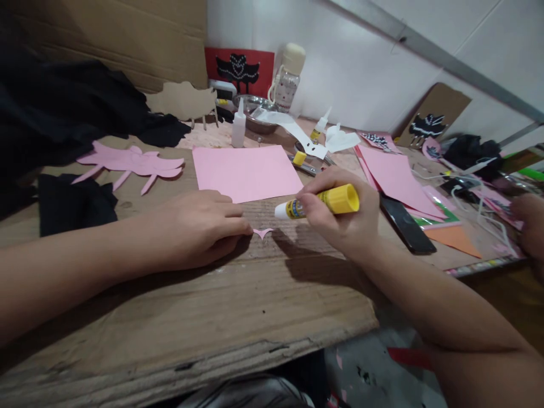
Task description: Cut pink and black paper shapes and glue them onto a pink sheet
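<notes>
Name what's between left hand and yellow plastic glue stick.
Head view: small V-shaped pink paper cutout, on the brown board between left hand and glue stick.

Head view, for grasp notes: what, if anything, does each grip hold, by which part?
Right grip holds a glue stick around the middle. Left grip touches a pink scrap at one end; whether pinched, unclear.
</notes>
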`<control>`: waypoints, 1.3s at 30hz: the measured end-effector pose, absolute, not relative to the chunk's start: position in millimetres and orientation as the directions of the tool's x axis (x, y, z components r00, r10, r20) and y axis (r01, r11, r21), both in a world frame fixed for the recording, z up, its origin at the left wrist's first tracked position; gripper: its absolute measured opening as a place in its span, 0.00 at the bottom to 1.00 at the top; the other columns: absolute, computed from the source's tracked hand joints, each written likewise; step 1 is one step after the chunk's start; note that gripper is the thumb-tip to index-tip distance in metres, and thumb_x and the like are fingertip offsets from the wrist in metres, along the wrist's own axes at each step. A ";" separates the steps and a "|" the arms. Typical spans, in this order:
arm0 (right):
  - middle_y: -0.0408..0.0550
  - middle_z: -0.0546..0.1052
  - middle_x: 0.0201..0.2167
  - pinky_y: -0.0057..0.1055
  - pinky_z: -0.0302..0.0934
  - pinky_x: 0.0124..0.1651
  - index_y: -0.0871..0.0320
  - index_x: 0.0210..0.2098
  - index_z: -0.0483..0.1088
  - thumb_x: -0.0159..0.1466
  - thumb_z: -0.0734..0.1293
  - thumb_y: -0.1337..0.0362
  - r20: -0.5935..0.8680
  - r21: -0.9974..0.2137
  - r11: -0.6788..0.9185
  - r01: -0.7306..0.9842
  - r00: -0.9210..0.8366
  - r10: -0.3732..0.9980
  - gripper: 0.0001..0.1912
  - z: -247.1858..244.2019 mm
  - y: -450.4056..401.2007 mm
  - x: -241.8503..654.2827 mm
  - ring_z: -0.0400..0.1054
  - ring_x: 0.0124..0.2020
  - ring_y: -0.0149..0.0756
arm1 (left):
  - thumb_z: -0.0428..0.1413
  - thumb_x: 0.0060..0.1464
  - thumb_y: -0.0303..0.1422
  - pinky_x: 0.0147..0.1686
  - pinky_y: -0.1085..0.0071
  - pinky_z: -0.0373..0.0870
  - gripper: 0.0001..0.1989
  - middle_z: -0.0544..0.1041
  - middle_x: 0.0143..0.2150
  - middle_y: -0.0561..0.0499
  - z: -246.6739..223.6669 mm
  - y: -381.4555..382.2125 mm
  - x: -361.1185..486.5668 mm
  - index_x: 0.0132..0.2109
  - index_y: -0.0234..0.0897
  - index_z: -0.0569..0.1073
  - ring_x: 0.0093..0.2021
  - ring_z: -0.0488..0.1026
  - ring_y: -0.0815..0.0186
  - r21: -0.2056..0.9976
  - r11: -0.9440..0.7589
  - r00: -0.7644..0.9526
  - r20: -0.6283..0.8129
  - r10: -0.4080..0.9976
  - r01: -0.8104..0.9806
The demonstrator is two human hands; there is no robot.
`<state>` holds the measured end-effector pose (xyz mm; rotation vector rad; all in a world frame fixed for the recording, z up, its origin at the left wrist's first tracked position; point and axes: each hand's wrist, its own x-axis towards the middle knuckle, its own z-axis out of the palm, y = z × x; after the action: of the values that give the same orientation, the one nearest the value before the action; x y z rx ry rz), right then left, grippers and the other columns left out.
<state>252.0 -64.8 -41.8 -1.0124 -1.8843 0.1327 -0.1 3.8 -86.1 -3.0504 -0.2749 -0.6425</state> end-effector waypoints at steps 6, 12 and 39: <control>0.47 0.82 0.45 0.37 0.76 0.44 0.53 0.51 0.77 0.71 0.72 0.60 0.593 -0.609 0.650 0.454 -0.283 0.753 0.10 -50.1 -59.1 255.8 0.80 0.40 0.37 | 0.50 0.71 0.29 0.32 0.64 0.63 0.12 0.79 0.33 0.49 -84.6 0.5 1.8 0.48 0.38 0.80 0.30 0.72 0.60 -0.057 -0.985 0.880 0.460 0.116 0.160; 0.41 0.78 0.39 0.38 0.75 0.47 0.49 0.54 0.69 0.76 0.64 0.65 0.523 -0.669 0.626 0.400 -0.345 0.779 0.09 -59.7 -53.5 262.7 0.80 0.37 0.34 | 0.52 0.71 0.34 0.31 0.65 0.62 0.09 0.78 0.31 0.50 -85.1 1.3 0.8 0.47 0.37 0.76 0.29 0.72 0.60 -0.033 -0.978 0.865 0.473 0.167 0.207; 0.53 0.86 0.36 0.45 0.75 0.51 0.55 0.46 0.68 0.68 0.75 0.58 -0.024 -0.990 -0.138 -0.036 -0.910 0.413 0.14 -63.9 -46.9 267.7 0.84 0.46 0.46 | 0.56 0.59 0.36 0.25 0.68 0.59 0.06 0.78 0.27 0.51 -82.7 21.1 -5.1 0.33 0.42 0.71 0.26 0.70 0.63 0.266 -0.751 0.654 0.374 0.658 0.604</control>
<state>267.7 -46.9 -63.9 -0.4232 -1.8330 2.1234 -5.1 21.1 -82.7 -2.9632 -1.1354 -0.7467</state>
